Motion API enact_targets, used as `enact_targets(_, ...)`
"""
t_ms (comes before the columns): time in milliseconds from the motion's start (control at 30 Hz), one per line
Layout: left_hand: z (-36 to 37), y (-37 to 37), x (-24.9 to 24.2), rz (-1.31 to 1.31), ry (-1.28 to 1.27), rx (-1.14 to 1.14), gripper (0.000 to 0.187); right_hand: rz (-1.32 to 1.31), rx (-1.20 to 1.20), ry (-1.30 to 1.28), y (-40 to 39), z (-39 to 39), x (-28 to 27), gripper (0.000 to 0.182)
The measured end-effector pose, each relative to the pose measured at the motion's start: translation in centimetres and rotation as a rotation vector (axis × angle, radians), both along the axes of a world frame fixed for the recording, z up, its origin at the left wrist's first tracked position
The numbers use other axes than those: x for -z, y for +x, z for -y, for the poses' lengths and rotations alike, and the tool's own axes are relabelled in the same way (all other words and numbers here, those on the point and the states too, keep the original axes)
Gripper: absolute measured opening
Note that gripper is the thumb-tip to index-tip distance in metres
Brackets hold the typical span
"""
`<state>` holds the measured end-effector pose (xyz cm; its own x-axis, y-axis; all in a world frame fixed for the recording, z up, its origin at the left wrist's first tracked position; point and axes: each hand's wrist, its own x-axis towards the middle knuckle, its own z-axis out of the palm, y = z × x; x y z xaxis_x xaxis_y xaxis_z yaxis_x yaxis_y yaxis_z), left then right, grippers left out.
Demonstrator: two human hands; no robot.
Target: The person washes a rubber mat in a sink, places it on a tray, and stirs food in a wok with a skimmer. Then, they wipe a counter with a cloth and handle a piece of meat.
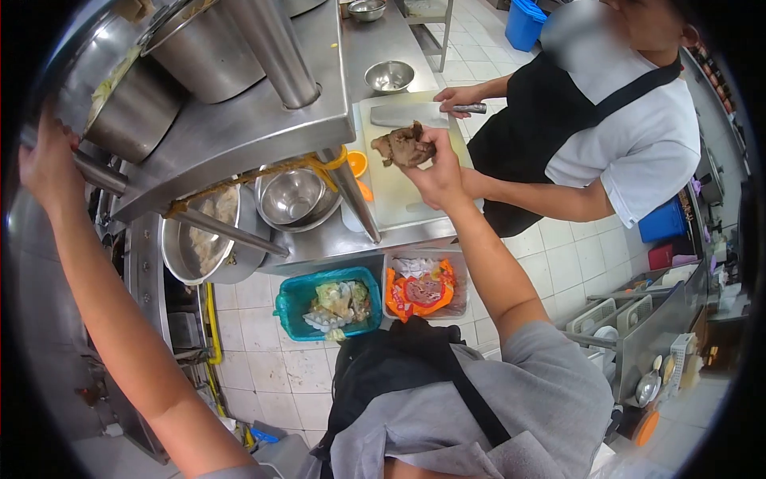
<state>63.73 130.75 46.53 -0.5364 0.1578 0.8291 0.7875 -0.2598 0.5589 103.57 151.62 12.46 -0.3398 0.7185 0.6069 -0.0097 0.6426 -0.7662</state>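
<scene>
My right hand [437, 177] holds a brown chunk of cooked meat [404, 147] above the white cutting board [403, 209]. Close beyond it, a co-worker's hand [460, 99] grips a cleaver [408, 116], its blade lying flat over the board. Far to the left, my left hand [53, 164] is closed round a metal rail [100, 173] in front of the steel shelf [231, 120]; part of its fingers is hard to see. Near that hand, a large steel pot [137, 112] stands on the shelf.
Below the shelf are a pot with pale pieces [177, 254] and nested steel bowls [291, 196]. On the floor sit a teal basin [287, 307] of scraps and a clear bin [459, 299] with an orange bag. The co-worker [590, 136] stands at the board's right side.
</scene>
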Motion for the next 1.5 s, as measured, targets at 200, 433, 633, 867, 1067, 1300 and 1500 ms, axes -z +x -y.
enact_targets(200, 0.1, -1.0, 0.2, -0.024, -0.051, -0.084, 0.025, -0.136, -0.185, 0.222, 1.4, 4.7, -3.2, 0.064)
enact_targets(433, -0.1, 0.3, 0.1, -0.101, -0.061, -0.164, 0.023, -0.152, -0.178, 0.223, 2.4, 8.1, -3.6, 0.06)
enact_targets(633, -0.1, -0.2, 0.2, -0.04, -0.024, -0.1, 0.028, -0.142, -0.1, 0.442, 2.5, 9.1, -4.3, 0.044)
enact_targets(867, 0.3, -0.1, 0.4, -0.108, -0.112, -0.176, 0.024, -0.046, -0.148, 0.542, 3.3, 9.4, -4.0, 0.043)
enact_targets(1067, 0.3, -1.6, 0.3, -0.098, -0.147, -0.252, 0.032, -0.128, -0.229, 0.424, 2.4, 10.3, -3.6, 0.062)
enact_targets(1300, 3.8, 12.7, 8.3, -0.559, -0.049, -0.501, 0.065, -0.118, -0.26, 0.395, 2.2, 11.0, -3.1, 0.064)
enact_targets(1500, 6.6, 25.6, 22.8, 0.427, -0.882, 0.865, 0.077, 0.013, -0.459, 0.12, 2.6, 12.7, -3.9, 0.064)
